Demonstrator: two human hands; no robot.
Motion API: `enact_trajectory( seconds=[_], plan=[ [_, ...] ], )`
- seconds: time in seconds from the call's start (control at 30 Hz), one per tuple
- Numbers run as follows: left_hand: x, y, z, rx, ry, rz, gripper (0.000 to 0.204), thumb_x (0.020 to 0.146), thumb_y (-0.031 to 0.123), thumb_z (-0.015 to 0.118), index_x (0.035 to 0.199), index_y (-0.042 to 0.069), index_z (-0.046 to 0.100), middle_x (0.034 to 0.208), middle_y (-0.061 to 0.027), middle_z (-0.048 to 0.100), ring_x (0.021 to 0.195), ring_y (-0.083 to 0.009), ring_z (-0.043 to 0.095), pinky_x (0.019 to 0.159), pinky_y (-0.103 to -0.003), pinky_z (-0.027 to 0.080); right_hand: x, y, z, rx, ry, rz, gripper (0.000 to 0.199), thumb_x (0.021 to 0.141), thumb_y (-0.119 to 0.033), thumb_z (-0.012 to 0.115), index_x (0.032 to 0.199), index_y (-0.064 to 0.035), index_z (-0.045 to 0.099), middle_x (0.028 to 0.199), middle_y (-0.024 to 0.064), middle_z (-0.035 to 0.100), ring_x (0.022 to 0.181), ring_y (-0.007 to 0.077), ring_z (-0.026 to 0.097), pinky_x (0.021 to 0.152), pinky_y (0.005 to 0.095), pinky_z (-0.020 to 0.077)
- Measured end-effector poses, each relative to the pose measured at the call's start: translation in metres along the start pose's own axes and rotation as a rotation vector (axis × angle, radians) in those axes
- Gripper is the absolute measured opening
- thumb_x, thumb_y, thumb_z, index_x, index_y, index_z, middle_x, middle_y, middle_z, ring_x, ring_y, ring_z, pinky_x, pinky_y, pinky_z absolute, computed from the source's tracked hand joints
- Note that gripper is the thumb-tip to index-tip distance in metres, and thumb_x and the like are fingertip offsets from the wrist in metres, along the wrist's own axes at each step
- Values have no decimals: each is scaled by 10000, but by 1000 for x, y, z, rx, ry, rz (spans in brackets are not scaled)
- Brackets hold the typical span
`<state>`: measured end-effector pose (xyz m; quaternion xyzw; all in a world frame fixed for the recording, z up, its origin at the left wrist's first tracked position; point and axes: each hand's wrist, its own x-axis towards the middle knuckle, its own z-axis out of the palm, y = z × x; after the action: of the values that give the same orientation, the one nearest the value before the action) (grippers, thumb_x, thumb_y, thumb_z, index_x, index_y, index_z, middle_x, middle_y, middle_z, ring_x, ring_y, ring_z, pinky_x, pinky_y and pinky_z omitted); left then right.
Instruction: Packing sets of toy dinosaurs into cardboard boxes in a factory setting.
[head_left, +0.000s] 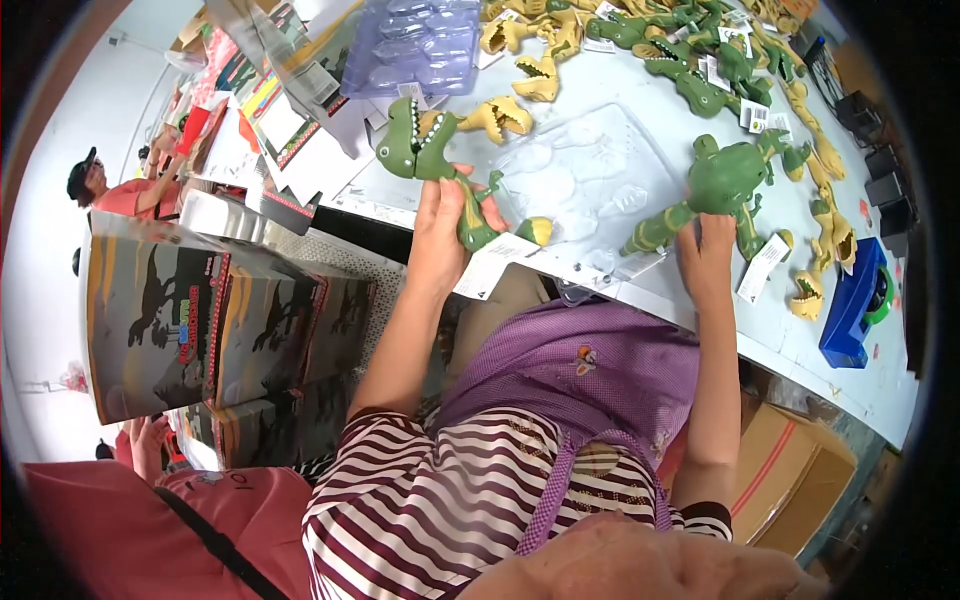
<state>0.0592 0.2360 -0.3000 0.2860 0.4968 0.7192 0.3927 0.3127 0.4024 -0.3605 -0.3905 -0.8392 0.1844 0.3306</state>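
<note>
In the head view, at 12 o'clock, an open-mouthed green dinosaur (428, 160) is gripped by the left hand (438, 235). At 2 o'clock, another green dinosaur (728, 178) is held by the right hand (710, 250). Between them, a clear tray (578, 165) is seen.

From here I see a toy-packing workshop: tagged dinosaur toys (700, 95) crowd a white worktable (780, 335) with blister trays (590, 170) and a tape dispenser (850, 320), printed cartons (160, 310) stacked alongside, co-workers (130, 197) nearby.

Maroon and white striped shirt (420, 490) under purple checked apron (560, 375).
</note>
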Motion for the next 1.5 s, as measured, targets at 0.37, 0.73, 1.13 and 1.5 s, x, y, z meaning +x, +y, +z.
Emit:
enact_trajectory(
  seconds=[0.37,0.73,1.13,1.5],
  plan=[
    [12,10,-3,78,106,163,387,941,386,381,1127,47,377,801,-91,483,600,-170,537,645,-367,518,-1,14,8,-62,27,-30,264,792,-190,563,980,-8,532,1047,182,491,1000,349,423,883,409,318],
    [33,7,10,83,-78,28,358,941,346,414,1147,54,395,785,-85,484,621,-154,518,586,-318,467,-3,12,5,-67,57,-53,310,792,-203,562,1027,-5,521,1070,166,487,1023,329,419,903,409,305],
    [49,-5,32,189,-93,17,361,959,360,335,1114,38,386,706,-96,516,581,-164,519,566,-277,456,-4,16,3,-90,-96,34,335,779,-85,503,1105,-43,571,925,145,566,852,273,522,862,367,366],
    [56,-21,26,-122,-207,-75,399,954,394,335,1151,56,411,793,-90,538,651,-149,548,599,-267,474,-1,15,4,-35,-12,7,329,805,-75,458,1110,-29,572,922,105,574,794,192,532,762,304,423]
  ],
)
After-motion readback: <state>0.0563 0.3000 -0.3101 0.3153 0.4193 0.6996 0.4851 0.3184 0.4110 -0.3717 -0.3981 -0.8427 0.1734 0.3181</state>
